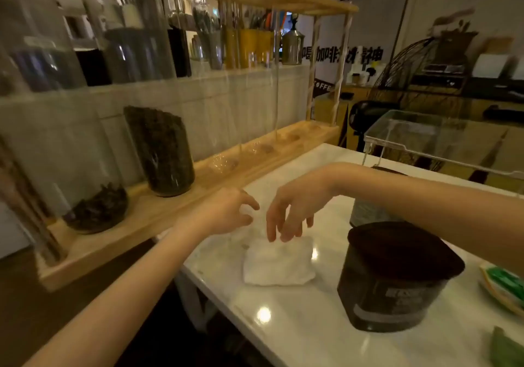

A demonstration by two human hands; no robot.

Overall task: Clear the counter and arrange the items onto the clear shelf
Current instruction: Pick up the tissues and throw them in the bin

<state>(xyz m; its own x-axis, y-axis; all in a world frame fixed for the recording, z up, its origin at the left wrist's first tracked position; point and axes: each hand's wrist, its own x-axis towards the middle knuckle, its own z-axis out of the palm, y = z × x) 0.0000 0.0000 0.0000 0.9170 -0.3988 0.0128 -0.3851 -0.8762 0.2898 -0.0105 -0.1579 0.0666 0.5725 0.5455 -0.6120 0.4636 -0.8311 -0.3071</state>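
Note:
A folded white cloth [278, 263] lies on the white marble counter [312, 332]. My right hand [295, 210] hovers just above its far edge, fingers spread and pointing down, holding nothing. My left hand [226, 210] is to the left of it, over the counter's left edge, fingers apart and empty. A dark canister with a black lid [394, 276] stands on the counter to the right of the cloth. The clear shelf [425, 137] stands at the counter's far right end. Another container [365, 213] is partly hidden behind my right forearm.
A wooden rack [181, 196] runs along the left, holding tall glass tubes, two with dark coffee beans [161, 151]. Green packets [504, 284] lie at the counter's right edge. A dark drop lies left of the counter.

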